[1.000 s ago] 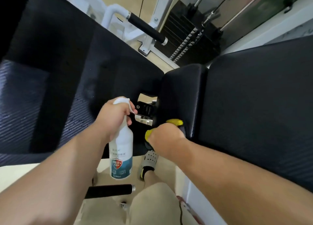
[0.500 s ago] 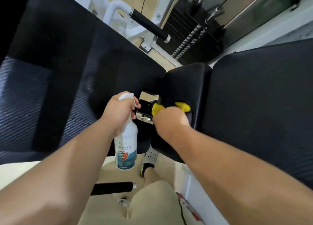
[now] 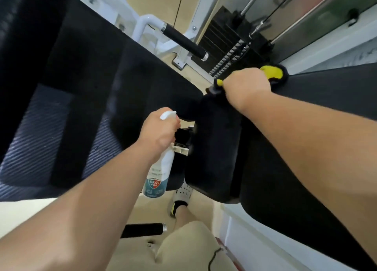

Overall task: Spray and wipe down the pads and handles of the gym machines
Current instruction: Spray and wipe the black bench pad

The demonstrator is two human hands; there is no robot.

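Two tools are in play: our left hand (image 3: 159,132) has its fingers (image 3: 175,128) wrapped round the neck of the spray bottle (image 3: 158,172), which hangs upright just beside the gap between the pads. Our right hand (image 3: 244,87) clasps the yellow cloth (image 3: 272,72) against the far top end of the narrow pad (image 3: 214,152). The right fingers are out of sight behind the back of the hand, curled over the pad's edge with the cloth bunched under them, as far as we can judge.

We take the step in hand to be the wiping of this narrow pad, with the cloth at its upper end, just where it meets the wide pad (image 3: 336,87) on the right. Whether its whole length is already wiped we cannot tell; the black surface shows no clear wet trace.

Much seems left. We see nothing to say that the wide pad and the left pad (image 3: 91,77) are finished. The upper handle (image 3: 184,43) by the weight stack (image 3: 224,40) and the lower handle (image 3: 142,230) near our knee both lie well apart from the cloth, so we judge that they are not yet wiped.
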